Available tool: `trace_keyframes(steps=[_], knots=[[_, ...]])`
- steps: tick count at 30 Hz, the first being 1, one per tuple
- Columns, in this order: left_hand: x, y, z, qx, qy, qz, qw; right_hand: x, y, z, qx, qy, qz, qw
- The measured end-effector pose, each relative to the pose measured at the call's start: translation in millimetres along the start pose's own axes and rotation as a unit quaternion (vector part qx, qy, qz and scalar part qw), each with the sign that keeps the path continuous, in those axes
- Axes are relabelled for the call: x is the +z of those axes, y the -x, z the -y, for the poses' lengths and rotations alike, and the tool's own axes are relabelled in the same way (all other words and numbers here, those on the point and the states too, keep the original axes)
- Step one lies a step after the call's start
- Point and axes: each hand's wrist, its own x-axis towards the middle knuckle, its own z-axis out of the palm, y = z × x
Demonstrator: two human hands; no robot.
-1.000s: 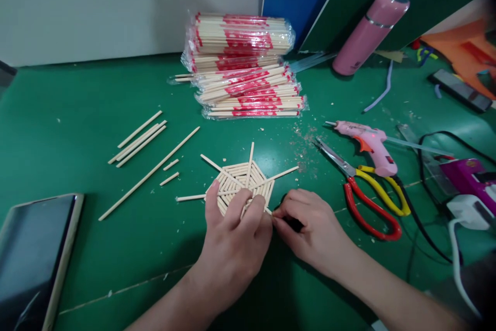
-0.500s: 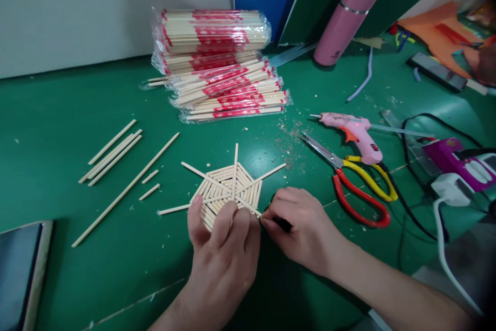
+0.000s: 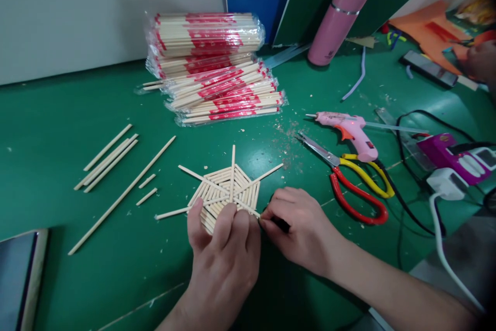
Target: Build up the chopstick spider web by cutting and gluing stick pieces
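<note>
On the green table lies a flat web of wooden chopsticks (image 3: 220, 186), with rings of short pieces laid between spokes that stick out past the edge. My left hand (image 3: 227, 253) bends its fingers over the near side of this web and grips it, hiding part of the rim. At the lower right spoke's end, my right hand (image 3: 292, 225) has its thumb and fingers pinched together on the tip. Whether a small piece is also between those fingers is hidden. Loose chopstick pieces (image 3: 110, 160) and one long chopstick (image 3: 122, 195) lie left of the web.
Wrapped chopstick bundles (image 3: 213, 70) are heaped at the back. Red-and-yellow-handled scissors (image 3: 358, 207) and a pink glue gun (image 3: 351, 132) lie right, with cords leading to a purple power strip (image 3: 449, 155). A pink flask (image 3: 339, 24) stands behind; another person's hand (image 3: 482, 60) is at far right.
Both my hands keep the same grip on the web. The view has shifted slightly, and more of the other person's hand shows at the right edge.
</note>
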Motion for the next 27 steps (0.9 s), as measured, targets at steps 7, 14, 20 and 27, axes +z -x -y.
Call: trace_keyframes(steps=[7, 14, 20, 27], knots=[[2.2, 5.3, 0.7, -0.013, 0.011, -0.011, 1.000, -1.4, 0.2, 1.8, 0.001, -0.001, -0.005, 1.000], [2.8, 7.4, 4.8, -0.061, 0.079, -0.031, 0.995, -0.6, -1.2, 1.3, 0.001, -0.003, -0.005, 1.000], [2.6, 3.0, 6.0, -0.050, 0.052, -0.033, 0.997, 0.1, -0.9, -0.1, -0.007, -0.007, -0.009, 1.000], [-1.6, 2.2, 2.8, -0.016, 0.035, -0.026, 0.999, -1.8, 0.2, 1.4, -0.007, -0.005, -0.006, 1.000]])
